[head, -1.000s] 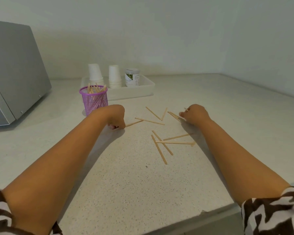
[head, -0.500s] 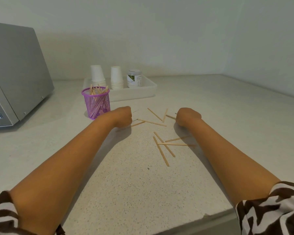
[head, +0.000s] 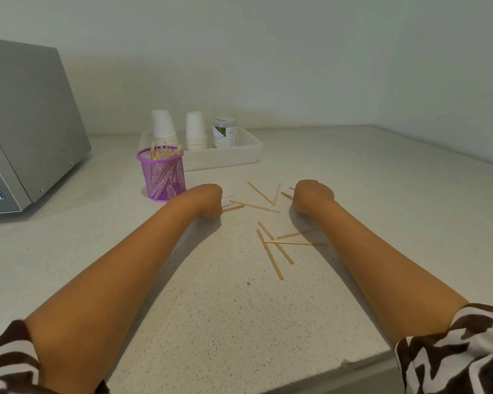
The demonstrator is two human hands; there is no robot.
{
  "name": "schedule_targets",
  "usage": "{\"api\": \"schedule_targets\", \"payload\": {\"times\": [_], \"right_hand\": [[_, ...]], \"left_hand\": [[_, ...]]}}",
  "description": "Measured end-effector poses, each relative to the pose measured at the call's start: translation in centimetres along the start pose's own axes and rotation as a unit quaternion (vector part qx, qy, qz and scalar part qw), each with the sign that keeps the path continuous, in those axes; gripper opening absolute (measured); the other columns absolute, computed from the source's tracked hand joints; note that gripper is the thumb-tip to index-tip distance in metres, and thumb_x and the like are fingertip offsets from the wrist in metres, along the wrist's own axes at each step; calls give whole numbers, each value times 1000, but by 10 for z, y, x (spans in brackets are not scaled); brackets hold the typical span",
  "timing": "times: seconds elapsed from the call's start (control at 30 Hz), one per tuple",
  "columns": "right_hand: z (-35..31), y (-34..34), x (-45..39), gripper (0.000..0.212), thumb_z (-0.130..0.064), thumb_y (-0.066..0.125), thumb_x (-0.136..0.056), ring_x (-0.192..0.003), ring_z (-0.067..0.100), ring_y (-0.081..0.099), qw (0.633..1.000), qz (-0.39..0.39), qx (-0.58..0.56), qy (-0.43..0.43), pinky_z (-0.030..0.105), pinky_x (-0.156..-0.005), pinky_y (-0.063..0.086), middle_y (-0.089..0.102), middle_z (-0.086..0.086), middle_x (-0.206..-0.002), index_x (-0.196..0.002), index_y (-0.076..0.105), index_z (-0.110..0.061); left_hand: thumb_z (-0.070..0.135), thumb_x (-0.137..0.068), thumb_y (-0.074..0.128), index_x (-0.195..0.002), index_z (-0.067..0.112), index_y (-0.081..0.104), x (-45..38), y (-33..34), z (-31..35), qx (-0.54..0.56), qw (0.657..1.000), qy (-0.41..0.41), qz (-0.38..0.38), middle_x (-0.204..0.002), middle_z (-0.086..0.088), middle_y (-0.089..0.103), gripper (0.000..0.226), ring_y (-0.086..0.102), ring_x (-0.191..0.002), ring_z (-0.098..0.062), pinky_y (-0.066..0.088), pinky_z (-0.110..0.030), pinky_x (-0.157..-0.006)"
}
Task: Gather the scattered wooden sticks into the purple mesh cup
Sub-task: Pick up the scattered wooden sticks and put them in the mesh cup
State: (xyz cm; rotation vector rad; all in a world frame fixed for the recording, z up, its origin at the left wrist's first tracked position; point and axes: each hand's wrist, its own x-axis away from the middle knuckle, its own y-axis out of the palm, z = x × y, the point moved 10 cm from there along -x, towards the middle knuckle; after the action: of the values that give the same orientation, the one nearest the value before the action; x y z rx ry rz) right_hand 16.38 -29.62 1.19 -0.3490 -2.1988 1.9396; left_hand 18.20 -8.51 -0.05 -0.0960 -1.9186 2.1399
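Both fists curled; left hand (head: 209,200) and right hand (head: 310,194) hide their grip contents, cannot tell. Wooden sticks (head: 273,245) mid-worktop; I'd bundle several, drop upright into purple mesh cup (head: 162,177).

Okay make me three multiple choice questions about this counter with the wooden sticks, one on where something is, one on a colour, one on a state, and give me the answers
1. Where does the purple mesh cup stand?
A. in front of the white plastic tray
B. inside that tray
C. on the grey metal appliance

2. What colour are the two stacks of paper cups in the tray?
A. purple
B. white
C. brown

3. What state is the mesh cup in?
A. lying on its side
B. upright and empty
C. upright, holding wooden sticks

Answers: 1 A, it stands on the speckled counter on the tray's near side. 2 B, both stacks are white. 3 C, stick ends rise above its rim.
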Motion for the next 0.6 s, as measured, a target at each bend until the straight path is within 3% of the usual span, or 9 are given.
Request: {"api": "schedule_targets", "payload": {"times": [0.07,0.13,0.17,0.27,0.33,0.4,0.47,0.6], "right_hand": [[-3,3,2,26,-3,45,-90,-75,19,52,1000,-6,12,-4,26,-74,37,47,0,-74,-65,46,-10],[-5,4,4,16,-6,45,-91,-102,25,56,1000,-11,23,-10,28,-81,41,58,5,-97,-90,61,-7],[-6,5,4,22,-6,45,-91,-113,26,55,999,-12,30,-11,29,-87,43,60,7,-110,-105,62,-7],[-8,3,6,29,-6,45,-91,-120,27,51,999,7,50,-17,29,-94,43,58,9,-125,-116,60,-6],[-9,4,4,26,-5,46,-90,-115,26,54,999,4,46,-21,29,-86,43,61,9,-115,-110,62,-5],[-7,4,3,14,-4,47,-89,-102,25,56,999,3,39,-16,27,-76,40,57,4,-88,-87,61,-5],[-6,4,2,26,-3,47,-89,-88,23,50,1000,3,21,-14,26,-74,38,43,0,-68,-64,45,-9],[-7,6,1,29,-3,46,-89,-85,22,49,1000,3,5,-26,26,-74,38,42,0,-67,-62,41,-10]], "left_hand": [[8,-92,46,-63,10,43,2,4,1,-9,1000,-6,-12,-64,-2,39,29,36,-56,-13,28,-22,-49],[8,-93,44,-78,4,52,3,4,3,-20,1000,-1,-17,-67,-2,40,17,41,-62,-16,31,-23,-52],[8,-93,44,-89,2,56,4,4,3,-19,1000,5,-18,-70,-2,43,14,44,-69,-19,34,-24,-57],[6,-93,43,-108,-2,57,2,-3,-4,9,1000,9,-7,-90,-9,50,22,45,-83,-23,36,-28,-68],[5,-93,43,-103,1,57,1,-11,-7,39,999,13,13,-95,-11,50,18,45,-83,-24,35,-27,-63],[3,-92,45,-99,2,58,1,-18,-9,77,996,14,33,-93,-12,55,15,48,-82,-24,38,-29,-67],[1,-91,46,-104,2,61,2,-24,-10,118,991,18,57,-100,-15,61,20,52,-86,-24,42,-31,-76],[0,-94,39,-131,3,51,2,-31,-6,173,980,24,92,-133,-16,54,39,53,-118,-31,43,-35,-98]]}}
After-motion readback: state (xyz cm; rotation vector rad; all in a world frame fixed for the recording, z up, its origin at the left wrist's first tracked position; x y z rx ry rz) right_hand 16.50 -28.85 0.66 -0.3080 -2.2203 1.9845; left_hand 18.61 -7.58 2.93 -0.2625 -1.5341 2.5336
